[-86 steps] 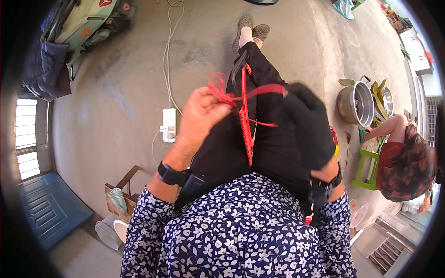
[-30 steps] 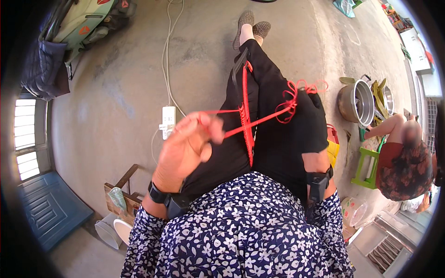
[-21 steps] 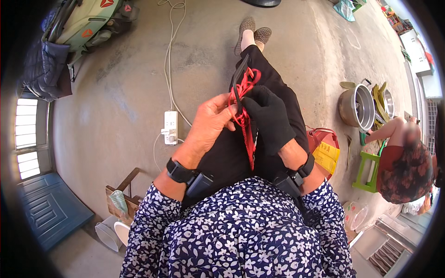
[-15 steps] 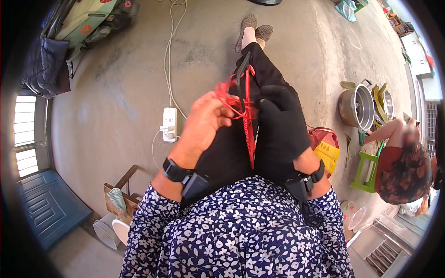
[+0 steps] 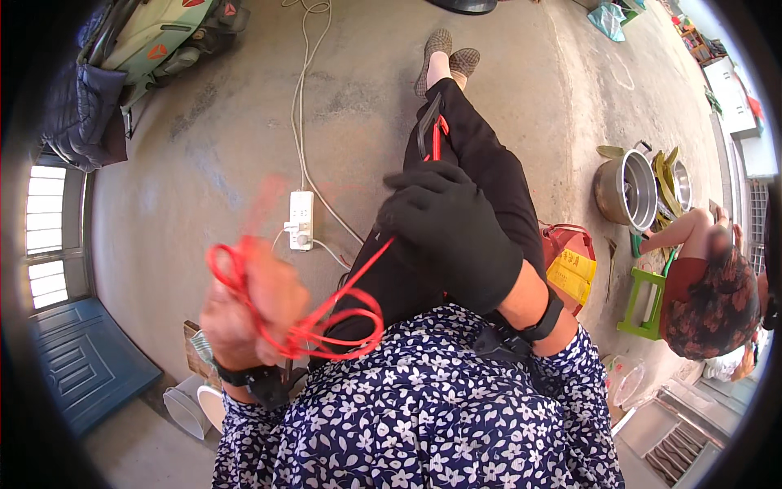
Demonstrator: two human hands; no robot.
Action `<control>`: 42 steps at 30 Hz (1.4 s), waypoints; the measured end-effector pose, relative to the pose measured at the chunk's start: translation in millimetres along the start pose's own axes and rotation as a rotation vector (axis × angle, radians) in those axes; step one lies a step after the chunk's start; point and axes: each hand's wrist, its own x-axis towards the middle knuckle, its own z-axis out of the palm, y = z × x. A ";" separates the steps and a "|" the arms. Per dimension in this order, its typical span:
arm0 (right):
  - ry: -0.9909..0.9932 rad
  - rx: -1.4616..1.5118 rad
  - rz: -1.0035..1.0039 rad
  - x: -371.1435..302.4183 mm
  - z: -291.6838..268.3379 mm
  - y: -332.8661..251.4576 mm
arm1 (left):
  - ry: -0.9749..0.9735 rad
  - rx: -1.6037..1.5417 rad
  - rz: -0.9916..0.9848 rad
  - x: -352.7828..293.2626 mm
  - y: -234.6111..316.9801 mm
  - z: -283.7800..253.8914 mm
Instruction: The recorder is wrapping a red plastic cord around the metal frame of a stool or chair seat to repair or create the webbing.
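Observation:
My bare left hand (image 5: 252, 314), a little smeared by motion, is closed on a looped bundle of red cord (image 5: 350, 314) low on the left. A taut length of it runs up to my right hand (image 5: 456, 232), which wears a black glove and is closed over my lap. Beyond the glove, the top of a red braided strip (image 5: 437, 143) shows beside a dark flat strap or strip (image 5: 425, 126), both lying along my black trousers (image 5: 481, 134). The glove hides the middle of the braid.
A white power strip (image 5: 301, 220) with cables lies on the floor to the left. On the right are a red bag (image 5: 568, 239) with a yellow packet (image 5: 571, 275), a metal pot (image 5: 615, 191) and a person seated by a green stool (image 5: 643, 306). A scooter (image 5: 155, 49) stands far left.
My left hand has pulled the red cord away down to the left, drawing a length out. My gloved right hand has shifted left over the braid and now covers its middle.

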 end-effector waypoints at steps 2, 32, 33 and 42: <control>-0.047 0.622 0.327 -5.9 -12.1 0.4 | 0.217 0.160 0.077 -0.9 9.0 -5.1; 0.076 0.578 0.803 -26.2 9.6 39.1 | 0.381 0.668 -0.176 101.7 -115.6 -67.9; 0.035 0.565 0.844 -25.2 19.5 39.4 | 0.415 0.678 -0.196 101.8 -120.5 -67.0; 0.002 0.864 0.962 -38.0 38.7 58.7 | 0.282 0.644 -0.176 95.3 -121.5 -62.0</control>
